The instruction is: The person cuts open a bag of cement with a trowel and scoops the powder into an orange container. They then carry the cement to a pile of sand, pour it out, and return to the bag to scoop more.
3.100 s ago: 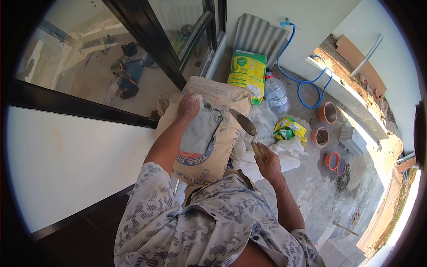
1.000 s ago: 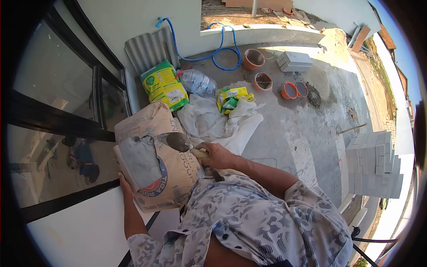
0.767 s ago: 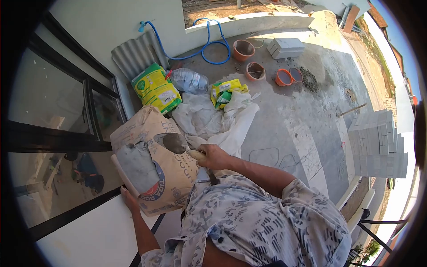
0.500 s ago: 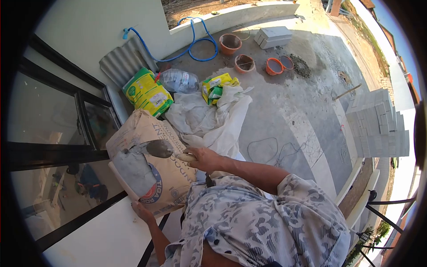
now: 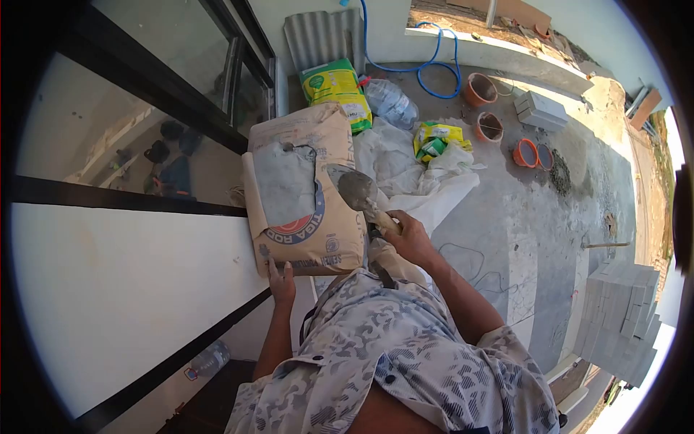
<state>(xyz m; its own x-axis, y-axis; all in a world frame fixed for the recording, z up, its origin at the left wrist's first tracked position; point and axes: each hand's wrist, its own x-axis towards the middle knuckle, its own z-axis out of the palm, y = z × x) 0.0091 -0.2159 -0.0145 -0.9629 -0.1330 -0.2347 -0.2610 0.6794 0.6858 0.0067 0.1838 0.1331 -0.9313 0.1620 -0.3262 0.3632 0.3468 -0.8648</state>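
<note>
My right hand (image 5: 406, 237) is closed round the handle of a trowel (image 5: 353, 189). The trowel's grey-smeared blade points up and left, over the right side of a brown paper cement bag (image 5: 340, 224). A large opening torn in the bag's top shows grey cement powder (image 5: 285, 184). At the bag's near lower corner is my left hand (image 5: 282, 283), its fingers stretched and apart, touching the paper. The underside of the bag is hidden.
Beyond the bag lie a yellow-green sack (image 5: 336, 90), a large plastic bottle (image 5: 391, 103) and white sheeting (image 5: 390, 163). Orange buckets (image 5: 525, 153) and grey blocks (image 5: 541, 111) stand farther right. Black-framed glass (image 5: 166, 130) runs along the left. A block stack (image 5: 618, 318) is at right.
The view has turned, shifting the scene to the right. The trowel has moved from over the torn opening to the bag's right side. My left hand stays at the bag's near edge.
</note>
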